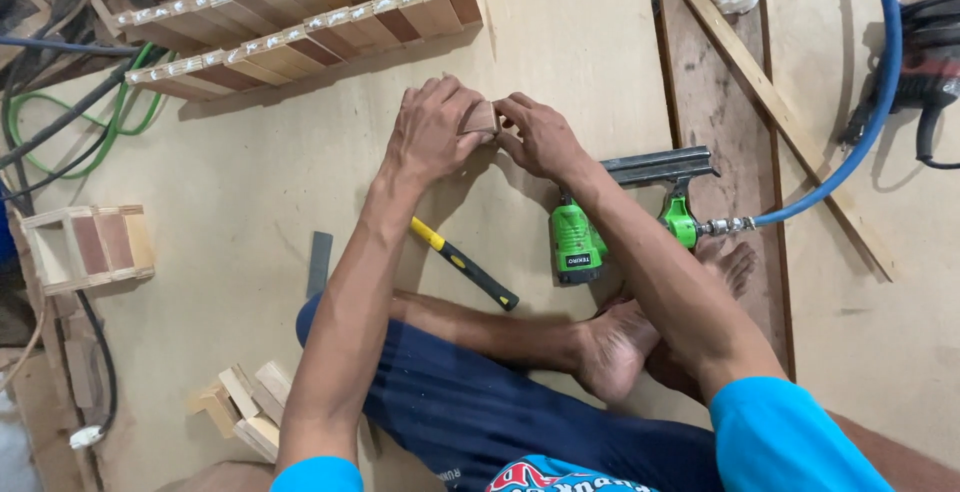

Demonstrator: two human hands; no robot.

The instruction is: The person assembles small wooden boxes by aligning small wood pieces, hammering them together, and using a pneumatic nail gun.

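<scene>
Both my hands meet over small wooden pieces (482, 117) on a plywood floor (250, 172). My left hand (430, 132) covers and grips the pieces from the left. My right hand (543, 135) pinches them from the right. How many pieces there are is hidden under my fingers. A green and black pneumatic nail gun (620, 212) lies just beneath my right forearm. A hammer with a yellow and black handle (463, 263) lies under my left forearm.
Rows of small wooden blocks (300, 22) lie at the top. A small open wooden box (88, 247) stands at the left, loose offcuts (245, 407) below it. A blue air hose (860, 122) runs to the nail gun. A long wooden strip (780, 107) lies right.
</scene>
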